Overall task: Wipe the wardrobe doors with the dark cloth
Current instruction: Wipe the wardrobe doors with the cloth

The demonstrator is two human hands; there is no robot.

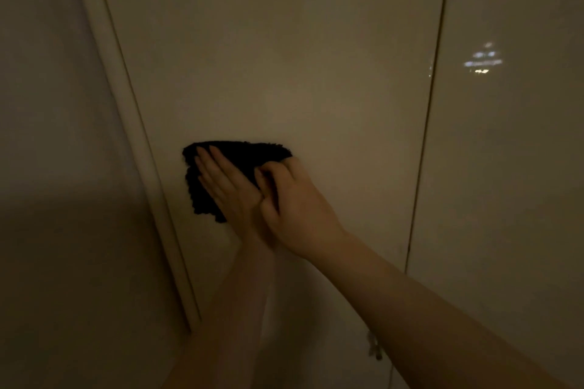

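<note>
The dark cloth [237, 161] is pressed against the left wardrobe door [284, 57], low and near its left edge. My left hand [224, 186] lies flat on the cloth with fingers straight, pointing up and left, holding it to the door. My right hand [294, 208] sits just to its right, fingers curled and pinching the cloth's right part. Both forearms come up from the bottom of the view; the left one looks faint and blurred. The second wardrobe door [505, 167] stands to the right, past a thin vertical gap.
A pale rounded frame strip [126, 104] runs along the door's left edge, with a plain wall [47, 136] beyond it. A small metal fitting [374, 347] sits low by the gap between the doors. A light reflection [483, 60] shows on the glossy right door.
</note>
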